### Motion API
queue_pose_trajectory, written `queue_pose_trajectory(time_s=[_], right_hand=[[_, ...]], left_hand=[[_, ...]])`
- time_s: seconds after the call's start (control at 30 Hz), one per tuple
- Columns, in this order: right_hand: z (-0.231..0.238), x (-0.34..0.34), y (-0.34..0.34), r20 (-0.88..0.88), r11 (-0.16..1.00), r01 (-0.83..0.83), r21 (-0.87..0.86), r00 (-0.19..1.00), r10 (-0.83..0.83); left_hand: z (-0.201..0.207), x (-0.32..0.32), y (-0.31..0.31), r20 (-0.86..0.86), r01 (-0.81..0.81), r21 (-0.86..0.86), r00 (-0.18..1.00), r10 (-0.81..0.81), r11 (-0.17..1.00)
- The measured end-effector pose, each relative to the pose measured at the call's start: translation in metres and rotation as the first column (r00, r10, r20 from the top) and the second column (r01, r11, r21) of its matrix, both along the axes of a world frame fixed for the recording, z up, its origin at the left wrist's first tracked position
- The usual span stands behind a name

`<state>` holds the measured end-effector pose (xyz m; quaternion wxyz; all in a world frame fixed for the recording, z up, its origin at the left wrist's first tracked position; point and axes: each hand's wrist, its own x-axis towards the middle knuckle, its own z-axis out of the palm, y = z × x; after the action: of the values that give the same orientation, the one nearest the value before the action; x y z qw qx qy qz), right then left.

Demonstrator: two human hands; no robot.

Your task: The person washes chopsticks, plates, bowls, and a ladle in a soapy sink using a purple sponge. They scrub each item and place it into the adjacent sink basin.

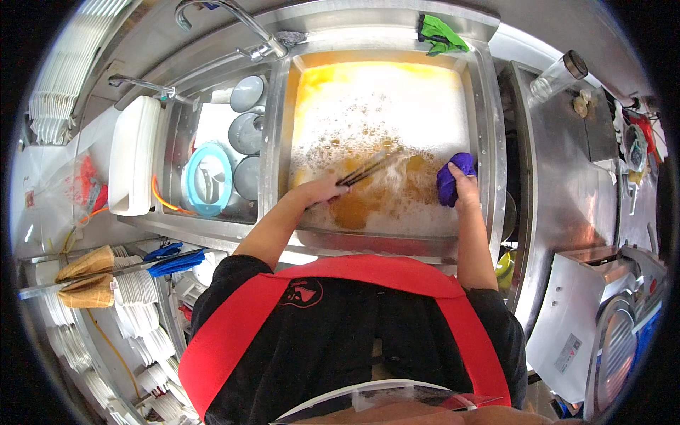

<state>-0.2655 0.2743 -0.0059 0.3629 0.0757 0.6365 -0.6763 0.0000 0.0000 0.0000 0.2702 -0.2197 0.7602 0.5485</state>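
Note:
My left hand is closed round the ends of several dark chopsticks, which point away to the right above the water. Beneath them lies a large steel sink full of cloudy, foamy, yellowish water. At the sink's right side, my right hand grips a bunched purple cloth. The cloth is apart from the chopsticks. What lies under the foam is hidden.
The left basin holds grey bowls and a light-blue rimmed basin. A faucet stands behind. A green cloth hangs on the back rim. Plates fill shelves at lower left. A steel counter runs along the right.

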Motion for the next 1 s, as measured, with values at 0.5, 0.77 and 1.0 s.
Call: queue_pose_trajectory(time_s=[0.5,0.77,1.0], right_hand=[[0.045,0.056,-0.098,-0.368,0.857,-0.513,-0.045,0.806,0.463],[0.059,0.061,-0.111,-0.159,0.860,-0.432,-0.271,0.902,0.403],[0.068,0.051,-0.112,-0.217,0.898,-0.426,-0.109,0.892,0.397]], left_hand=[[0.042,-0.035,0.037,-0.128,-0.253,0.555,0.915,0.382,0.793],[0.038,-0.035,0.037,0.010,-0.323,0.645,0.910,0.415,0.693],[0.031,-0.034,0.038,0.068,-0.332,0.710,0.910,0.410,0.621]])
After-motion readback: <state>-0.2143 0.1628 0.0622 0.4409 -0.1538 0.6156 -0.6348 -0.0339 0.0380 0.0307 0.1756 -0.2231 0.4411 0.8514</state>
